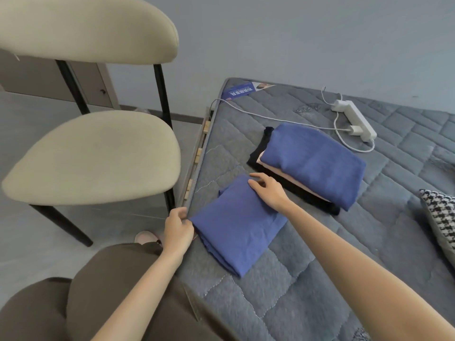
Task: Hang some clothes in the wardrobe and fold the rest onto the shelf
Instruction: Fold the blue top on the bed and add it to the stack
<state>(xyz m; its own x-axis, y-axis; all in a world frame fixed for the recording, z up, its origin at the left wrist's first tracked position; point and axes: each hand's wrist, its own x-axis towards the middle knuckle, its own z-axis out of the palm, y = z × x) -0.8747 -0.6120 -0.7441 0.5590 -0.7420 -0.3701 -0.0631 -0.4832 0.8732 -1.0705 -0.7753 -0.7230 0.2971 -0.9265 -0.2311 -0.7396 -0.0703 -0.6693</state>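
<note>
The folded blue cotton cloth lies on the grey quilted mattress, close to its left edge. The left hand holds the near left corner of it with curled fingers. The right hand rests on the far right corner, fingers loosely spread. Just beside, to the far right, is a stack of folded blue, pink and black clothes. On the left stands a beige padded chair
</note>
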